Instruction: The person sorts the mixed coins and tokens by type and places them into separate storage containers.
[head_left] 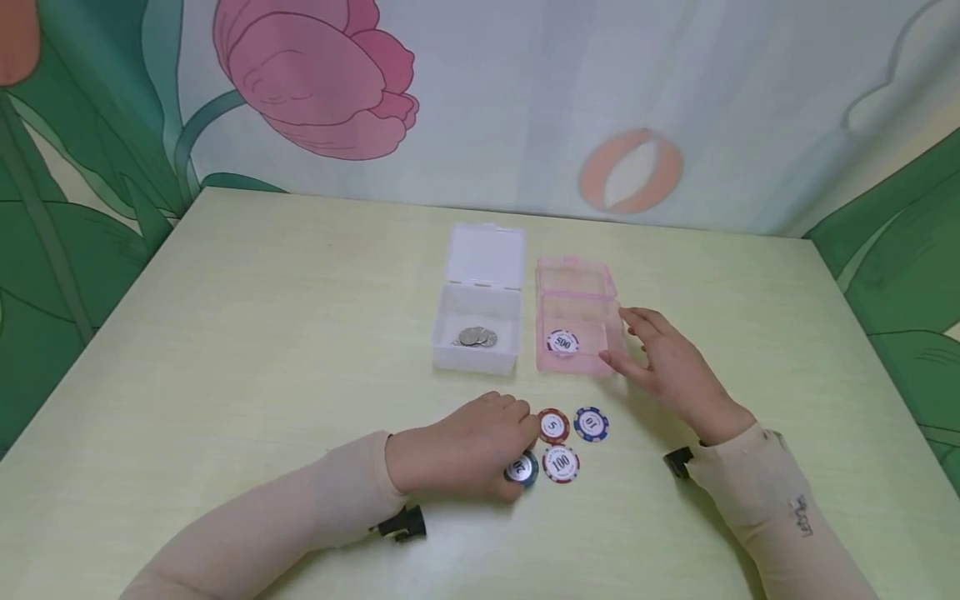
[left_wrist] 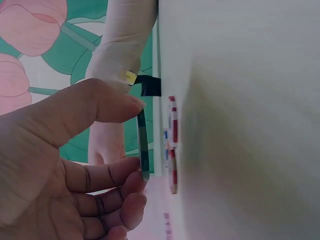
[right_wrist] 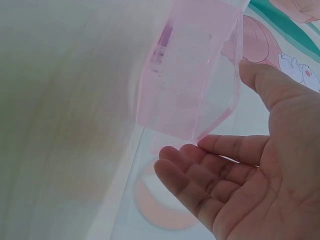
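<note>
My left hand [head_left: 513, 448] rests on the table and pinches a dark green chip [head_left: 522, 471] by its rim between thumb [left_wrist: 115, 106] and fingers. In the left wrist view that chip [left_wrist: 143, 145] stands a little off the tabletop. Right beside it lie a red 5 chip [head_left: 552, 426], a blue 10 chip [head_left: 591, 423] and a red-and-white 100 chip [head_left: 561, 464]. My right hand [head_left: 630, 343] is open at the right side of an open pink box [head_left: 577, 279], its fingers [right_wrist: 220, 150] at the box's corner. A 500 chip [head_left: 562, 342] lies inside.
An open clear white box [head_left: 480, 358] holding several coins [head_left: 476, 337] stands just left of the pink box. The pale green table [head_left: 262, 333] meets a flower-painted wall behind; its left and right edges drop off.
</note>
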